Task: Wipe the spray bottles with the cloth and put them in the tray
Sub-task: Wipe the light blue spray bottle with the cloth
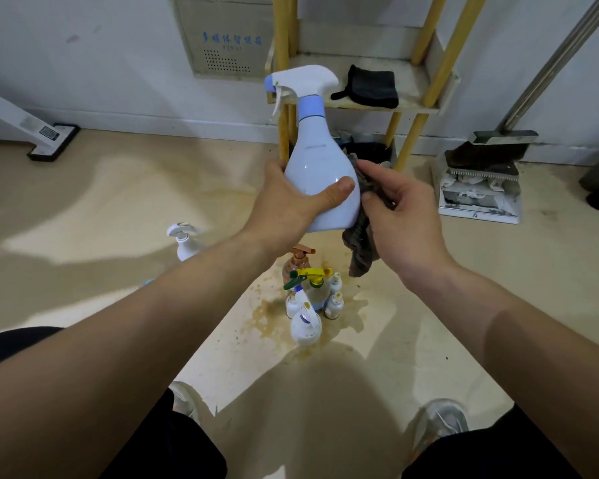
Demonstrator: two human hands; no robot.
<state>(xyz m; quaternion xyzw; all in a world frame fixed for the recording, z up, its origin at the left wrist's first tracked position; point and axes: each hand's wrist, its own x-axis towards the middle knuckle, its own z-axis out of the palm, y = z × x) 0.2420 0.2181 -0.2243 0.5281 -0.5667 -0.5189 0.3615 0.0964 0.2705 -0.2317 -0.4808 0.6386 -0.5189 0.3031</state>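
My left grip [291, 202] curled round the upright spray bottle [317, 160], my right grip [402, 219] pinched the grey cloth [360, 254] against the bottle's side

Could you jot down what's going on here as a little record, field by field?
Held bottle: white spray bottle, roughly upright, lifted in the air
Left hand: left hand grips its lower body
Right hand: right hand presses a grey cloth to its side
Waiting: cluster of bottles on the stained floor below
Rack: black cloth lying on the yellow rack
Tray: cannot tell where it is
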